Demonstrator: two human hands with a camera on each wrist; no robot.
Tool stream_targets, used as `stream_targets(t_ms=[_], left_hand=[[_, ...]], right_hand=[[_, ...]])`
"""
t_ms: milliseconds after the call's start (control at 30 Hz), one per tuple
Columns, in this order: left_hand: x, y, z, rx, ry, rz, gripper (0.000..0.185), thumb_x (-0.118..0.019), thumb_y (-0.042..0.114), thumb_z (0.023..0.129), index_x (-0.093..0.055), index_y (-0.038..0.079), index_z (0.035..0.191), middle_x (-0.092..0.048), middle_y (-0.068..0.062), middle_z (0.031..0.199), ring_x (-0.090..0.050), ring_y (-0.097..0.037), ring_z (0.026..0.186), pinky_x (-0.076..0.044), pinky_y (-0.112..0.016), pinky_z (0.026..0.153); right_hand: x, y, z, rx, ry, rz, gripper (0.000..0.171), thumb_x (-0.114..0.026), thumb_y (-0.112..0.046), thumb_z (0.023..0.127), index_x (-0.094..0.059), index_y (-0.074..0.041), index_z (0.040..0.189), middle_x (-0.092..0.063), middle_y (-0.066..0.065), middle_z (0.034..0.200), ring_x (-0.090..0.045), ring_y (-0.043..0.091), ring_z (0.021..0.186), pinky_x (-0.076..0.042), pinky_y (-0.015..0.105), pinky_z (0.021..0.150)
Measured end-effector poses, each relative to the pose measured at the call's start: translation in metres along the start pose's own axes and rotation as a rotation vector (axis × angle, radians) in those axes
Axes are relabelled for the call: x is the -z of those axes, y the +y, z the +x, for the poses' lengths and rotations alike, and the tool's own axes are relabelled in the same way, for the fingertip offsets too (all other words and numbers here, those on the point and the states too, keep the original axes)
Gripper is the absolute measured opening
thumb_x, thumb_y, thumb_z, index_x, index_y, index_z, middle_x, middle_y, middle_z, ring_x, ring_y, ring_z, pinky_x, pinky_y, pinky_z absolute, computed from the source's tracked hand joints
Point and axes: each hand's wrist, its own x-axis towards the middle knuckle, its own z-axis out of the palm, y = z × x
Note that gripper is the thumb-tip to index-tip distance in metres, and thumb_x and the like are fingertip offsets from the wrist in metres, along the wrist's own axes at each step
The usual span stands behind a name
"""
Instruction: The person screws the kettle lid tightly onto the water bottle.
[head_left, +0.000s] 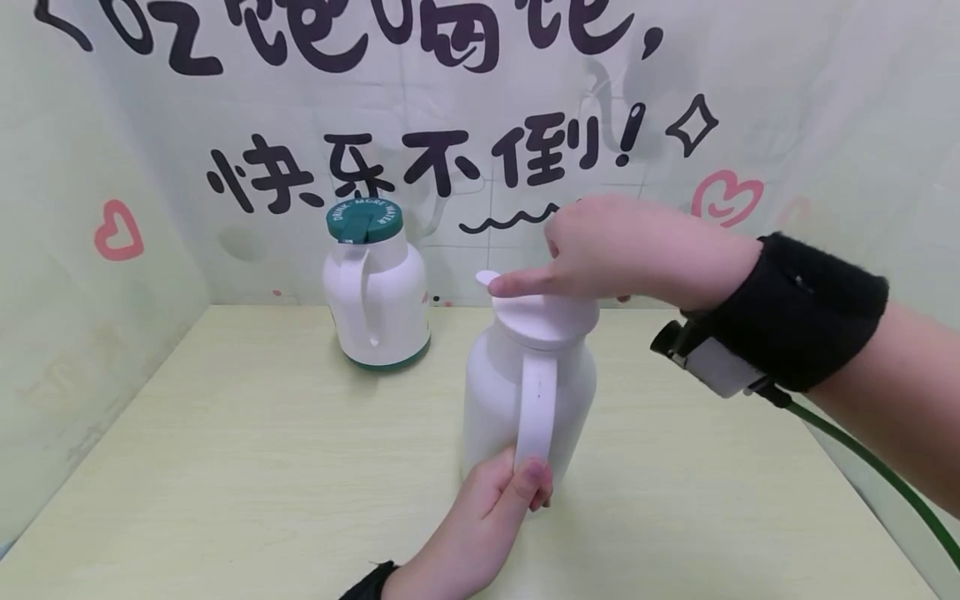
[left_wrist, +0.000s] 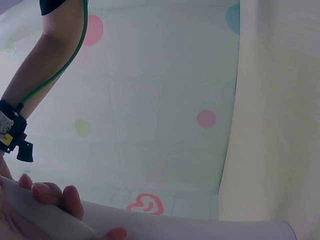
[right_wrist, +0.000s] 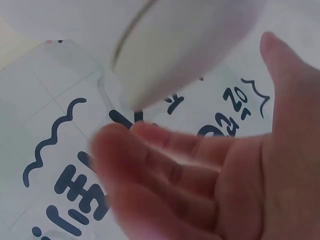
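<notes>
A white vacuum jug (head_left: 491, 392) stands upright or nearly so at the middle of the table, its handle (head_left: 538, 400) facing me. My left hand (head_left: 480, 521) grips the lower part of that handle; the left wrist view shows its fingers (left_wrist: 72, 202) curled around it. Over the white lid (head_left: 546, 323) hovers my right hand (head_left: 600, 246), its thumb stretched toward the small tab (head_left: 486, 277). Whether the thumb touches the tab I cannot tell. In the right wrist view the right fingers (right_wrist: 185, 185) bend loosely, holding nothing, below the lid's blurred edge.
Behind and left stands a second white jug (head_left: 393, 292) with a green lid (head_left: 364, 220) and green base. A printed sheet (head_left: 450, 92) with black lettering hangs behind the pale wooden table (head_left: 247, 450). A green cable (head_left: 885, 475) runs from the right wrist camera.
</notes>
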Motion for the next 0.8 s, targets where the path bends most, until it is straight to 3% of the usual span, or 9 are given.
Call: stream_targets(t_ms=[133, 267, 467, 600, 800], left_hand=[[0.001, -0.001, 0.0, -0.001, -0.001, -0.004, 0.024, -0.04, 0.01, 0.103, -0.055, 0.004, 0.085, -0.052, -0.009, 0.077, -0.048, -0.011, 0.073, -0.043, -0.026, 0.067], [0.001, -0.003, 0.0, -0.011, 0.0, -0.004, 0.024, -0.04, 0.009, 0.103, -0.055, 0.005, 0.085, -0.052, -0.008, 0.076, -0.047, -0.009, 0.072, -0.043, -0.025, 0.067], [0.001, -0.002, 0.0, -0.015, 0.0, -0.006, 0.024, -0.04, 0.01, 0.103, -0.055, 0.005, 0.085, -0.052, -0.009, 0.076, -0.047, -0.01, 0.072, -0.043, -0.025, 0.067], [0.001, -0.002, -0.001, -0.011, -0.001, -0.006, 0.024, -0.04, 0.01, 0.103, -0.055, 0.005, 0.084, -0.052, -0.008, 0.075, -0.047, -0.01, 0.071, -0.042, -0.025, 0.067], [0.001, -0.002, -0.001, -0.008, -0.006, 0.0, 0.025, -0.039, 0.01, 0.103, -0.054, 0.006, 0.084, -0.051, -0.007, 0.075, -0.046, -0.008, 0.071, -0.042, -0.024, 0.066]], right_hand=[[0.007, 0.007, 0.004, 0.149, -0.042, -0.036, 0.076, -0.059, -0.073, 0.076, -0.057, -0.015, 0.124, -0.059, 0.008, 0.115, -0.055, 0.024, 0.101, -0.045, 0.041, 0.082], [0.009, 0.011, 0.004, 0.254, -0.113, -0.018, 0.077, -0.075, -0.059, 0.072, -0.047, -0.027, 0.136, -0.051, 0.003, 0.128, -0.05, 0.023, 0.11, -0.043, 0.042, 0.089], [0.011, 0.013, -0.001, 0.345, -0.183, 0.016, 0.081, -0.083, -0.039, 0.07, -0.041, -0.041, 0.14, -0.039, -0.007, 0.138, -0.044, 0.019, 0.114, -0.041, 0.041, 0.09], [0.013, 0.014, -0.001, 0.397, -0.21, 0.018, 0.078, -0.083, -0.03, 0.072, -0.043, -0.043, 0.139, -0.037, -0.01, 0.139, -0.041, 0.017, 0.119, -0.04, 0.04, 0.092], [0.014, 0.014, 0.001, 0.403, -0.226, 0.009, 0.073, -0.082, -0.029, 0.074, -0.046, -0.043, 0.136, -0.044, -0.008, 0.134, -0.043, 0.019, 0.116, -0.04, 0.04, 0.092]])
